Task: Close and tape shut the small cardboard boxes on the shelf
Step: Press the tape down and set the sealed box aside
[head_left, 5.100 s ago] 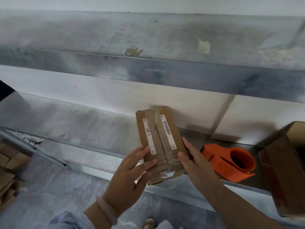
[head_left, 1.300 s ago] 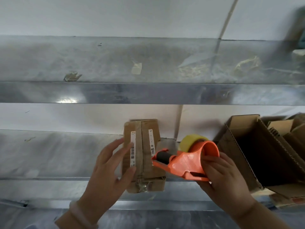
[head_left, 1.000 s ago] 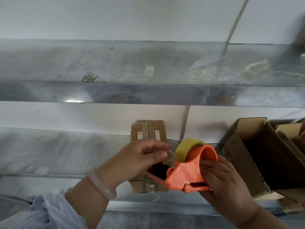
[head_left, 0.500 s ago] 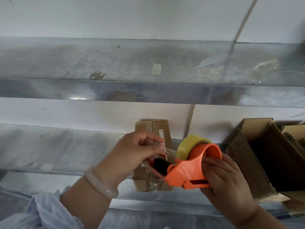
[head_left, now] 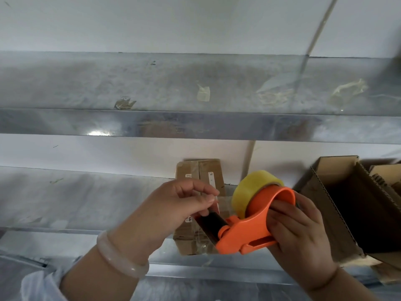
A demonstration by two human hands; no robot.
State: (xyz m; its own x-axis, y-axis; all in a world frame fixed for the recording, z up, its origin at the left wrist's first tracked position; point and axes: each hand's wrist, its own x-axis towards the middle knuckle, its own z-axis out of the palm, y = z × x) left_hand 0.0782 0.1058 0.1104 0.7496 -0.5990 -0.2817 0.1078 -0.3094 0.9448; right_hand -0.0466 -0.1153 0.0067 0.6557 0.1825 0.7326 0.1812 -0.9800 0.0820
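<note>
Item: small cardboard box (head_left: 200, 170), flaps shut, lying flat on the metal shelf (head_left: 86, 198). Its far end is against the white wall; its near end overhangs the shelf's front edge. Your hands cover its middle.

Item: orange tape dispenser (head_left: 249, 231) with yellow tape roll (head_left: 249, 187), held above the box. Your right hand (head_left: 301, 231) is wrapped around its handle loop.

Item: your left hand (head_left: 173, 211), fingertips pinched together on the free end of the clear tape at the dispenser's black roller.

Item: large open carton (head_left: 321, 205), on the shelf to the right, near your right hand.

Room: bare shelf runs wide to the left of the box. The upper shelf's front lip (head_left: 195, 127) hangs overhead.
</note>
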